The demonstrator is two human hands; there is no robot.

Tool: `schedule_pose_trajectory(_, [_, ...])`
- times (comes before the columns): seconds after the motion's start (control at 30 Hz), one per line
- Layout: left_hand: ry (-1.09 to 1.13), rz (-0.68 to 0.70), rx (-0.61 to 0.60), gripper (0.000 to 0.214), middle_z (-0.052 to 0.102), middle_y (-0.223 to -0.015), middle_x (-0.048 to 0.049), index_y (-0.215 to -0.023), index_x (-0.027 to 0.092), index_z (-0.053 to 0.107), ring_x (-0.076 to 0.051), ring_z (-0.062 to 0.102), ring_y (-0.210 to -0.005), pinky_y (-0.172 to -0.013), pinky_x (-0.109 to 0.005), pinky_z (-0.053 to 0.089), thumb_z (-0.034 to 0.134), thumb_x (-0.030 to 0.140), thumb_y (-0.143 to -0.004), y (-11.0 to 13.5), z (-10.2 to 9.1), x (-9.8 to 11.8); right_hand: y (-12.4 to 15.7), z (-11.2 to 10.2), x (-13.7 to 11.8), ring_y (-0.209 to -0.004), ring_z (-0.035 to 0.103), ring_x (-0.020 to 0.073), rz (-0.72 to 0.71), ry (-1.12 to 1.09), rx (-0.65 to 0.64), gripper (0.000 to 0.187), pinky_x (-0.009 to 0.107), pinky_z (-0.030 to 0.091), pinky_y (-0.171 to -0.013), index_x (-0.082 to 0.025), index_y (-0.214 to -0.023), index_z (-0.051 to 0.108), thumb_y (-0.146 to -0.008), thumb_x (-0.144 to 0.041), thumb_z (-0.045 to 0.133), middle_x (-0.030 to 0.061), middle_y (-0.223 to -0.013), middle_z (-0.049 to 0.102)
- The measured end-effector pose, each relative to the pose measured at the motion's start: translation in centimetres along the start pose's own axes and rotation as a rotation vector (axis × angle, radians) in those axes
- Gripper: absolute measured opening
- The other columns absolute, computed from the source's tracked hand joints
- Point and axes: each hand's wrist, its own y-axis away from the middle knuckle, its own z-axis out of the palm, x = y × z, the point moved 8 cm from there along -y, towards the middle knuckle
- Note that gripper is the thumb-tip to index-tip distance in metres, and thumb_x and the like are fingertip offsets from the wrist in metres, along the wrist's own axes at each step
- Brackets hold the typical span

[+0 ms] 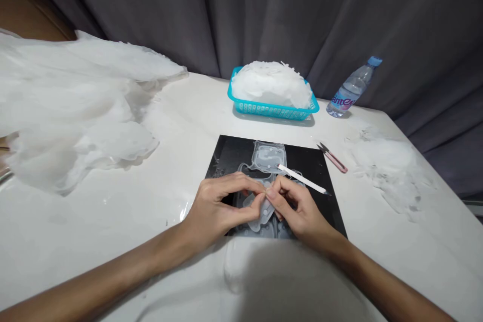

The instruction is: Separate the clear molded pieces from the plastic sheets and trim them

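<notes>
A black mat (313, 161) lies on the white table (113, 231) with clear translucent plastic pieces (268, 156) on it. My left hand (219, 209) and my right hand (298, 209) meet over the mat's near half, fingertips pinched together on one of the clear pieces (260, 211). My right hand also holds a thin white pen-like tool (302, 179), which slants up and back between its fingers, dark tip to the right.
A turquoise basket (272, 108) heaped with white translucent pieces stands behind the mat. Small pink-handled snips (332, 157) lie right of the mat. A water bottle (352, 88) lies at the back right. White tulle (71, 110) covers the left; plastic scraps (388, 166) lie at right.
</notes>
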Motion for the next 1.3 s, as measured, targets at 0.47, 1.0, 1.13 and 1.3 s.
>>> schedule_pose_trajectory(0.47, [-0.04,0.074,-0.016,0.012,0.08,-0.082,-0.0006,-0.091,0.018,0.08,-0.012,0.07,-0.069,-0.068,-0.023,0.056,0.074,0.008,-0.089,-0.1,-0.3,0.3,-0.3,-0.4,-0.2,-0.06,0.044,0.011,0.027,-0.115,-0.059,0.041,0.026,0.034,-0.061,-0.021,-0.075,0.049,-0.105,-0.047,0.055,-0.0052,-0.064,0.048])
schedule_pose_trajectory(1.0, [-0.033,0.372,0.045,0.032,0.081,-0.102,-0.0043,-0.114,0.018,0.076,-0.016,0.076,-0.092,-0.084,-0.025,0.063,0.077,0.0,-0.087,1.4,-0.5,2.1,0.2,0.8,0.2,-0.056,0.046,0.0101,0.092,-0.339,-0.094,0.04,0.025,0.034,-0.058,-0.021,-0.078,0.052,-0.104,-0.051,0.058,-0.0057,-0.061,0.051])
schedule_pose_trajectory(1.13, [0.008,0.367,0.039,0.032,0.081,-0.103,-0.0044,-0.114,0.018,0.076,-0.016,0.076,-0.091,-0.082,-0.026,0.063,0.077,0.0,-0.088,1.5,-0.7,2.3,0.4,1.3,0.3,-0.057,0.047,0.0102,0.095,-0.419,-0.133,0.039,0.025,0.034,-0.058,-0.02,-0.079,0.054,-0.104,-0.049,0.06,-0.0058,-0.059,0.051])
schedule_pose_trajectory(1.3, [0.027,0.366,0.07,0.034,0.081,-0.101,-0.0038,-0.114,0.019,0.076,-0.016,0.077,-0.088,-0.08,-0.027,0.064,0.078,0.001,-0.087,1.5,-0.8,2.5,0.6,1.5,0.3,-0.057,0.047,0.0099,0.111,-0.435,-0.142,0.038,0.024,0.034,-0.059,-0.02,-0.079,0.055,-0.104,-0.049,0.059,-0.0059,-0.059,0.052])
